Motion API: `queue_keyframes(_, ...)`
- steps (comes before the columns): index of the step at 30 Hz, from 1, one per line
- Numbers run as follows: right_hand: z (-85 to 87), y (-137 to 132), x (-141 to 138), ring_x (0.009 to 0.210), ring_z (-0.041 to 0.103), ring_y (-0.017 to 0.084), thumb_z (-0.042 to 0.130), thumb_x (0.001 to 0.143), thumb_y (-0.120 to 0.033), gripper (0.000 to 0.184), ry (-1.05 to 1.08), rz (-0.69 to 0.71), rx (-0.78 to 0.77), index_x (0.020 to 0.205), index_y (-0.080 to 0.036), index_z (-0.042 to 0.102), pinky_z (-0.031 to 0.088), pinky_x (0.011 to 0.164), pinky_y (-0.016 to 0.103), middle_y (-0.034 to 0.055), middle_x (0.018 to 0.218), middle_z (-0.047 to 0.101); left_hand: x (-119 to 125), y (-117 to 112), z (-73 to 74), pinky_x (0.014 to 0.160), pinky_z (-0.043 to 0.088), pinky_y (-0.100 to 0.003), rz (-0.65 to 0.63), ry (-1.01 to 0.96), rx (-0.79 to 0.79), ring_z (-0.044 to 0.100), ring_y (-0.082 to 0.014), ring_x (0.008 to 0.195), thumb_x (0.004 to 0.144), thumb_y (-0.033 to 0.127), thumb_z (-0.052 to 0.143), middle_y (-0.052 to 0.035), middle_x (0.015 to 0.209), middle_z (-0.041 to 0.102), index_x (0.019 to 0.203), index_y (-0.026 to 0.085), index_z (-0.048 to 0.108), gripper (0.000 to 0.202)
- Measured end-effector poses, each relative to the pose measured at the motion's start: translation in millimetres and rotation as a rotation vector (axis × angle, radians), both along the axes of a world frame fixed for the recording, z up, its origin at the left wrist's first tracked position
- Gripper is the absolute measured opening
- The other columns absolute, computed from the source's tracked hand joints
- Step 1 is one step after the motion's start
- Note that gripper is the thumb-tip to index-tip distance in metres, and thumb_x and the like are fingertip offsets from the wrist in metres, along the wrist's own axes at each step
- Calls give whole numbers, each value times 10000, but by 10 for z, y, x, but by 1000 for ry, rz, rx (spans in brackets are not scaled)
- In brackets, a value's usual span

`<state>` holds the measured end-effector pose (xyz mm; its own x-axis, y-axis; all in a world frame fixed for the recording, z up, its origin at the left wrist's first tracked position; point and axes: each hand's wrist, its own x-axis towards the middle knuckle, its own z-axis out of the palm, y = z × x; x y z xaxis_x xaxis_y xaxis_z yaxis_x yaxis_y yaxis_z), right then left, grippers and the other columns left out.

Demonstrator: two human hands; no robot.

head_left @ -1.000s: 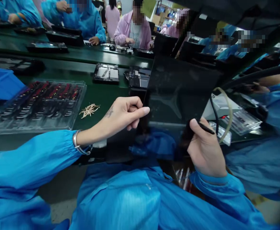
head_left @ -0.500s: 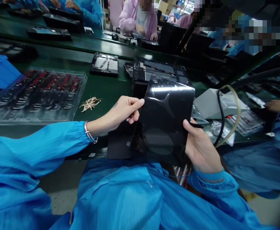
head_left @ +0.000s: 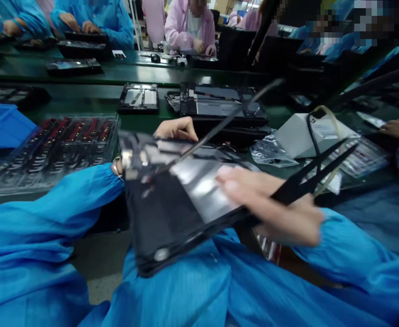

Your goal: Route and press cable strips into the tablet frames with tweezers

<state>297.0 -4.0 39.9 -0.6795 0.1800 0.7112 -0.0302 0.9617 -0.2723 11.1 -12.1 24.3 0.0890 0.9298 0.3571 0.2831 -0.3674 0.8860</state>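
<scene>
An opened black tablet [head_left: 172, 200] lies tilted over my lap with its inner side up, showing metal plates and a thin cable; the picture is smeared by motion. My left hand [head_left: 176, 129] curls over its far edge. My right hand [head_left: 271, 209] grips its right edge, fingers pressed on the inner plate, and also holds black tweezers [head_left: 315, 175] that point up to the right.
On the green belt: a clear tray of red-and-black parts [head_left: 56, 145], a blue bin [head_left: 2, 127], two opened tablets [head_left: 138, 97] [head_left: 220, 104], a white box [head_left: 308, 136] with cables, a plastic bag [head_left: 271, 152]. Another person's hand [head_left: 395, 127] is at right; several workers sit across.
The tablet was upright with its glossy back towards me; it has now been turned over and laid flatter, inner side up. My left hand moved to its far edge.
</scene>
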Motion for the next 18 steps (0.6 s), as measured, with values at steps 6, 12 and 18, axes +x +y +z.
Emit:
queue_keyframes(6,-501,188,-71,1302,639,250,510,1001,-113,288,-61,87,561,1239,-71,667,562,1106,393,159,1276,726,-529,-105,-457,881,554,-405,142,380,-122,708,-276,991,865,519,667,-120,1063,745,1184,166,662,476)
queue_keyframes(12,-672,103,84,1316,625,290,514,978,-53,341,-215,88,466,1275,-75,679,568,1088,454,161,1330,697,-653,-775,-621,1049,467,-466,343,810,-227,608,-293,1134,1010,551,373,-130,1205,658,1258,182,692,547)
queue_keyframes(18,-850,56,87,1269,660,289,675,959,-264,315,-222,118,438,1236,-119,706,585,1062,468,140,1288,724,-225,-1099,-626,1206,301,-610,460,571,-418,368,-372,1455,951,656,405,-115,1578,426,1383,218,560,634)
